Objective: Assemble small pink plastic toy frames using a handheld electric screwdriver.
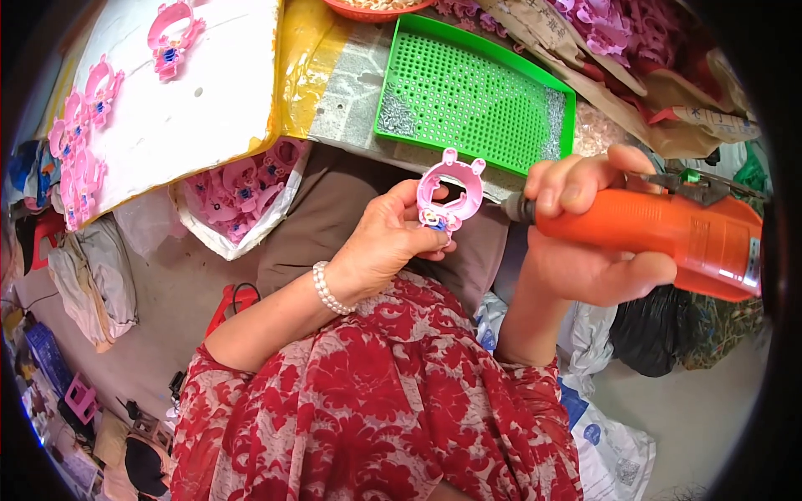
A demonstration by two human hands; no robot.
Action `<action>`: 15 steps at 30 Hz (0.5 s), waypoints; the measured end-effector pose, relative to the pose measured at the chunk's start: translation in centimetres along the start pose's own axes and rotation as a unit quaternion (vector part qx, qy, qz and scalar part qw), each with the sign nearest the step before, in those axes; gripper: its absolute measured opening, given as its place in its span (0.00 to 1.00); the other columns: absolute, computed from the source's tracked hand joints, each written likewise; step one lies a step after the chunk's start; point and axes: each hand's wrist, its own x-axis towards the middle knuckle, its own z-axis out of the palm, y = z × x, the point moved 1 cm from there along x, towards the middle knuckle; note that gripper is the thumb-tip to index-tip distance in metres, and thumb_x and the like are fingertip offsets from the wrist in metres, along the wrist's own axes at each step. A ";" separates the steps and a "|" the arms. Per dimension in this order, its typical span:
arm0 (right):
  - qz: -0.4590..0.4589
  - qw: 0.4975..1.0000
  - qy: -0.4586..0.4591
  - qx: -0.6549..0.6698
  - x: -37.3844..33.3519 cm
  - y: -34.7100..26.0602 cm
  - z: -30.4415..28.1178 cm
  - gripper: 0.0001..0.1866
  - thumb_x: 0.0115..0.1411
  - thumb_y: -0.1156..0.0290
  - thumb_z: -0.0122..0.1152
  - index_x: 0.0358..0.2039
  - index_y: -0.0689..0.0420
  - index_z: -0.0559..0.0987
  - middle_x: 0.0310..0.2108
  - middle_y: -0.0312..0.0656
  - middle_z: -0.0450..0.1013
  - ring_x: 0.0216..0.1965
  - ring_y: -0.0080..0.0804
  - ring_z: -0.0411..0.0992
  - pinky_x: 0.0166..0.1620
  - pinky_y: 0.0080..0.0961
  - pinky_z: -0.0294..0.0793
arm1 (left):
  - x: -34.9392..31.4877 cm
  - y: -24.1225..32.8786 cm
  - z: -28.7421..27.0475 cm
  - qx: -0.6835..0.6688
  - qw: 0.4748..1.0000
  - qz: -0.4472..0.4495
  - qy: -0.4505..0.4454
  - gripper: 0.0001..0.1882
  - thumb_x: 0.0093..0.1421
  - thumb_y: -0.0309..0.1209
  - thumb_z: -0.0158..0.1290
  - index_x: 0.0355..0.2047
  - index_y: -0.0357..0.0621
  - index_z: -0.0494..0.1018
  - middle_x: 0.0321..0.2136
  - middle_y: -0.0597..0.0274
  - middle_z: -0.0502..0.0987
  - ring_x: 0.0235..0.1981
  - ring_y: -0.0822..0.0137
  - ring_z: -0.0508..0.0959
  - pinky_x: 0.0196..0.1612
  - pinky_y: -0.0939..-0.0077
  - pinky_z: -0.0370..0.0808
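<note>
My left hand pinches a pink plastic ring-shaped part with two small ear-like tabs. A small blue and white piece sits at the base of the ring, beside my thumb. In my right hand is an orange electric screwdriver, gripped around its body. Its dark nose points left toward the pink part, with a small gap between them. Just beyond both hands lies a green perforated tray. Small silver screws are heaped in its near left corner, and more lie along its right end.
Several similar pink parts lie along the left side of a white board. Below its edge, a white-lined container holds many pink pieces. More pink parts fill a brown paper sack at the far right. A black bag lies on the floor.
</note>
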 end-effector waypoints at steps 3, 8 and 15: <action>-0.006 0.999 0.026 0.018 0.5 -0.1 -0.8 0.47 0.49 0.31 0.47 0.52 0.64 0.63 0.26 0.42 0.69 0.27 0.32 0.69 0.34 0.28 0.69 | -0.2 0.1 0.0 -0.001 1.000 0.000 -0.029 0.22 0.51 0.19 0.52 0.48 0.39 0.63 0.36 0.61 0.73 0.30 0.71 0.77 0.32 0.80 0.75; -0.010 0.998 0.057 -0.013 0.7 0.4 -1.6 0.46 0.50 0.31 0.48 0.50 0.65 0.64 0.25 0.42 0.69 0.24 0.30 0.67 0.29 0.26 0.68 | -0.4 0.6 -0.1 -0.026 0.998 -0.015 -0.059 0.23 0.54 0.24 0.52 0.50 0.40 0.61 0.36 0.60 0.73 0.32 0.69 0.77 0.32 0.80 0.75; -0.005 0.996 0.086 -0.029 1.1 0.9 -2.0 0.44 0.51 0.32 0.46 0.47 0.65 0.65 0.24 0.43 0.68 0.22 0.30 0.66 0.28 0.26 0.68 | -0.4 0.8 -0.2 -0.025 0.995 -0.015 -0.095 0.24 0.56 0.27 0.52 0.52 0.40 0.59 0.38 0.59 0.73 0.33 0.69 0.77 0.33 0.80 0.75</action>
